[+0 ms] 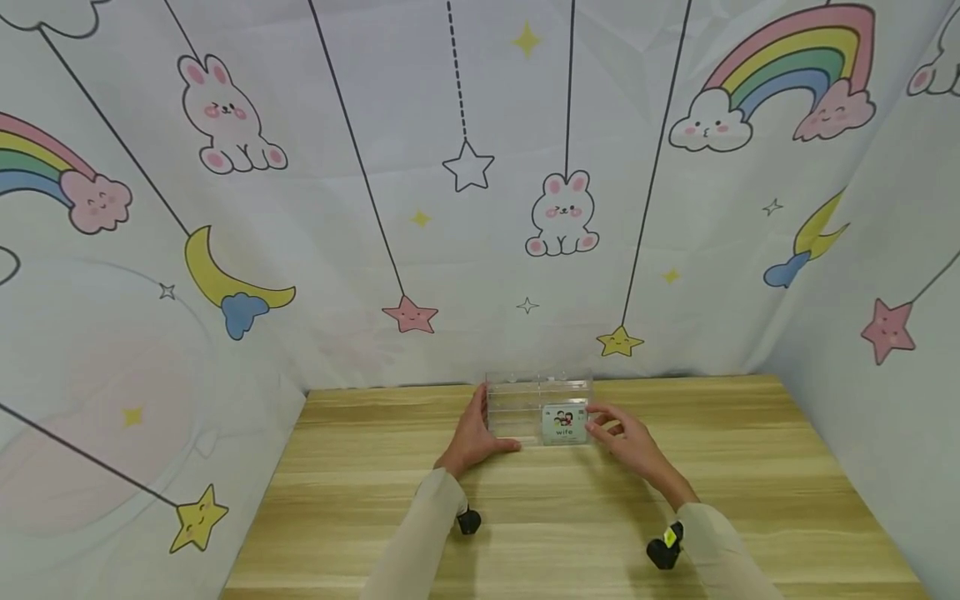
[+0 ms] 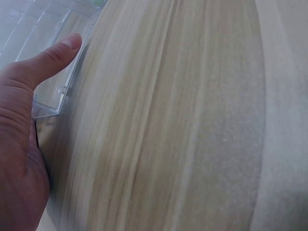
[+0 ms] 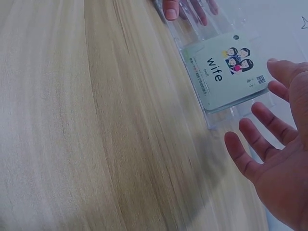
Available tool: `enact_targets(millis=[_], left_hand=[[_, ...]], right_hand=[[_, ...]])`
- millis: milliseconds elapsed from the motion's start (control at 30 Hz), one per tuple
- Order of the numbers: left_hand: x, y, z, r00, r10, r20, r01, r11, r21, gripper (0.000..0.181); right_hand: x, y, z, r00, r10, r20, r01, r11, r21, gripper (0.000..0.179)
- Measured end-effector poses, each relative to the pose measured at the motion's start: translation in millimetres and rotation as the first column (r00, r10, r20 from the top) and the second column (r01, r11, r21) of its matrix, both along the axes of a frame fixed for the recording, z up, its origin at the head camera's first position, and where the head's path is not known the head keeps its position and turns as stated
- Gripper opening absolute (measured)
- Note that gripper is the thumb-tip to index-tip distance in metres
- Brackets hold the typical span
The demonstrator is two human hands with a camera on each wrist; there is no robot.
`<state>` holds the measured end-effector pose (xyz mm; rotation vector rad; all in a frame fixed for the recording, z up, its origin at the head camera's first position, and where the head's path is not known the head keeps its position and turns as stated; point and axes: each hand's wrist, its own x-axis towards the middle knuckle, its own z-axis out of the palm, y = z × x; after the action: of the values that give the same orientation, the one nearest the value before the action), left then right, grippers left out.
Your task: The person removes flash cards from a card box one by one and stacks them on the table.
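Observation:
A clear plastic organizer (image 1: 513,400) with several compartments stands at the back of the table. My left hand (image 1: 474,435) holds its left end, the thumb (image 2: 53,57) lying along the front and the fingers at the side. A small stack of pale green flashcards (image 1: 565,425) sits in the front right compartment. Its top card (image 3: 224,72) reads "wife" and carries a cartoon family picture. Beside the right end of the organizer is my right hand (image 1: 628,443), its fingers spread and loosely bent, with nothing gripped. In the right wrist view a gap shows between those fingers and the cards.
The wood-grain table (image 1: 555,517) extends in front of the organizer and to both sides. Behind it hangs a white cloth backdrop (image 1: 495,250) printed with rabbits, stars and rainbows, and similar cloth covers both sides. Small black devices (image 1: 664,550) are on both wrists.

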<state>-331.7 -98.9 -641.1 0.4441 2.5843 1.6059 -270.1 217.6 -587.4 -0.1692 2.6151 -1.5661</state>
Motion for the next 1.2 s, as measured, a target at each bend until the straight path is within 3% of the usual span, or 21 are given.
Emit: enact_targets(millis=[700, 933, 1200], left_hand=[[4.4, 0.7, 2.0, 0.999, 0.0, -0.037, 0.0, 1.0, -0.009, 0.128], [2.9, 0.4, 1.3, 1.0, 0.004, -0.005, -0.004, 1.0, -0.012, 0.13], [3.9, 0.2, 0.4, 1.0, 0.004, -0.001, -0.004, 1.0, -0.008, 0.131]], right_hand=[[2.0, 4.3, -6.5, 0.997, 0.018, -0.08, -0.016, 1.0, 0.023, 0.041], [2.7, 5.0, -6.8, 0.993, 0.01, -0.114, -0.009, 1.0, 0.008, 0.037], [4.1, 4.0, -6.6, 0.995, 0.003, -0.097, -0.002, 1.0, 0.011, 0.039]])
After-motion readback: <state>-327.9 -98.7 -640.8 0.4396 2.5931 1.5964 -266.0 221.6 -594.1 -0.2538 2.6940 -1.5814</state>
